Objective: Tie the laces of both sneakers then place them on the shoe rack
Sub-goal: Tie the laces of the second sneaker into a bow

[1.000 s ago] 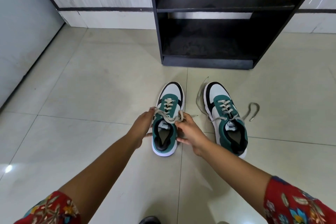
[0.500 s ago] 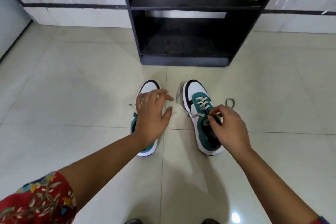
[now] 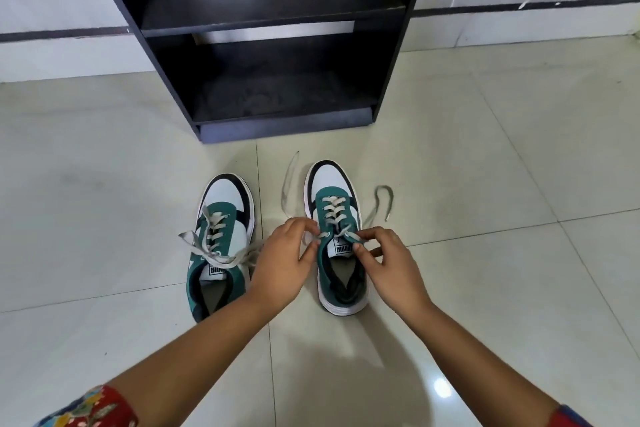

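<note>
Two green, white and black sneakers stand side by side on the tiled floor, toes toward the black shoe rack. The left sneaker has its grey laces tied in a loose bow across the tongue. At the right sneaker the laces are loose: one end trails on the floor to its left, another loops to its right. My left hand pinches the lace at the shoe's left top eyelet. My right hand pinches the lace at the right side of the tongue.
The rack has two dark shelves with nothing on them; its base rests on the floor just beyond the shoes. A white wall with a dark stripe runs behind it. Pale floor tiles spread on both sides.
Both hands left the left sneaker, with its bow now on top, and moved right. They now hold the right sneaker's laces. The camera view shifted and came closer.
</note>
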`<state>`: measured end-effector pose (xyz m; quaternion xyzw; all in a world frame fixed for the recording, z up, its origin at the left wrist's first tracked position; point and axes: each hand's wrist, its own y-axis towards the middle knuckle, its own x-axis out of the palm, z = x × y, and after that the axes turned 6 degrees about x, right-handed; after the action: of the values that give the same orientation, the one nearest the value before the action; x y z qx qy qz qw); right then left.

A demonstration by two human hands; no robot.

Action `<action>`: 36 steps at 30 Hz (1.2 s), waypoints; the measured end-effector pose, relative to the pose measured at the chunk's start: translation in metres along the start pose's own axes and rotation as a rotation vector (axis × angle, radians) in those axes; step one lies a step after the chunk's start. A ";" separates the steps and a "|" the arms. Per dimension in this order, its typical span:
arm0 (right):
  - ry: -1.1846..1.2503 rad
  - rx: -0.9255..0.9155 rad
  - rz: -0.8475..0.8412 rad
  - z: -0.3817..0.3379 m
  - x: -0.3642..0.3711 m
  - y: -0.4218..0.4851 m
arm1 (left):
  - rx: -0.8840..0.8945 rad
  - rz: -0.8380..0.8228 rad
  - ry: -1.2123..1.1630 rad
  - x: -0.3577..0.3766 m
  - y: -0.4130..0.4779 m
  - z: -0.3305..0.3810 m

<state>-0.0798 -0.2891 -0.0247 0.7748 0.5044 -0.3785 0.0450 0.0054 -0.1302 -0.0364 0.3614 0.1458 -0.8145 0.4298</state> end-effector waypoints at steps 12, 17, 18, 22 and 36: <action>0.126 -0.011 -0.108 -0.011 -0.008 0.022 | 0.058 -0.038 0.175 0.002 0.009 0.004; 0.062 0.026 -0.103 -0.013 -0.012 0.026 | -0.087 -0.116 -0.010 -0.010 0.017 0.009; 0.005 0.023 -0.109 -0.014 -0.010 0.026 | -0.091 -0.142 0.005 -0.009 0.020 0.011; 0.266 0.078 -0.181 -0.016 0.000 0.027 | -0.341 -0.075 -0.388 -0.001 0.028 0.017; 0.586 0.308 -0.215 0.012 -0.006 0.036 | -0.572 0.193 -0.617 0.003 0.015 -0.021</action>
<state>-0.0583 -0.3166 -0.0405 0.7907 0.5115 -0.2143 -0.2594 0.0259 -0.1296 -0.0520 -0.0207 0.1958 -0.7673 0.6103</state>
